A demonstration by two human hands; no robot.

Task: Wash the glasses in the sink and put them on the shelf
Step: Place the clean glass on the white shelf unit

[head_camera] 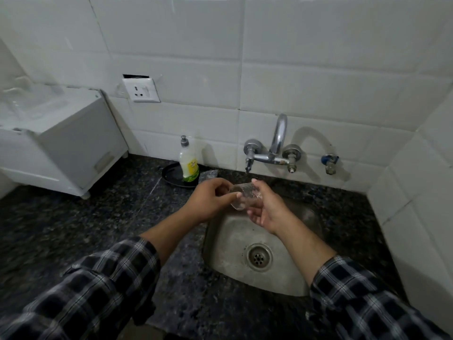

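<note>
Glass point(241, 196) lies tilted between both hands above the sink point(232, 241), under the tap point(269, 153). Left hand point(210, 200) pinches its rim; right hand point(266, 209) cradles its body, fingers loosely curled.

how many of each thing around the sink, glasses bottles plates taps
glass: 1
soap bottle: 1
black plate: 1
taps: 2, the mixer tap and the blue-handled tap
total: 5
The clear shapes on top of the white unit are too blurred to count, so they are left out.
</note>
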